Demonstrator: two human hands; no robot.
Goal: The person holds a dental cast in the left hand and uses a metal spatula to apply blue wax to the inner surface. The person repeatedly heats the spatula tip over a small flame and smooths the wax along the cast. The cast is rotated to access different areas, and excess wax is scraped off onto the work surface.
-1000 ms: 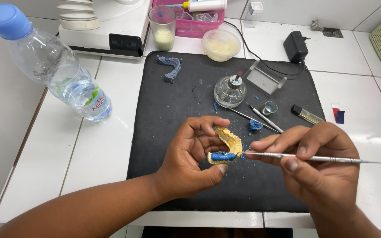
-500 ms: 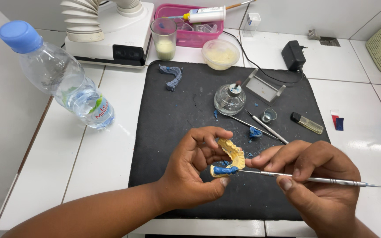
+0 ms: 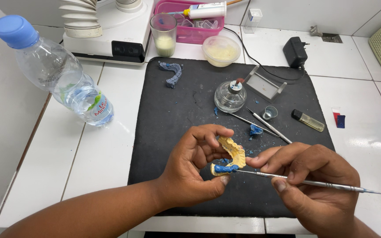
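- The left hand is closed around a yellow dental cast, thumb below and fingers curled over its top, and holds it just above the black mat.
- A strip of blue wax sits on the near edge of the cast, by the left thumb tip.
- The right hand is pinched on a thin metal tool, held like a pen; its tip touches the blue wax, and its long handle runs out to the right past the hand.
- The two hands are close together, the right forefinger almost touching the cast.
- On the mat behind the hands lie blue wax crumbs, two more metal tools, a small metal cup, a glass spirit lamp and a small lighter.
- A blue tooth-arch piece lies at the far left of the mat.
- On the white tiled worktop a plastic water bottle with a blue cap lies to the left of the mat.
- Further back stand a glass of pale liquid, a bowl of yellowish paste, a pink tray and a black plug adapter.
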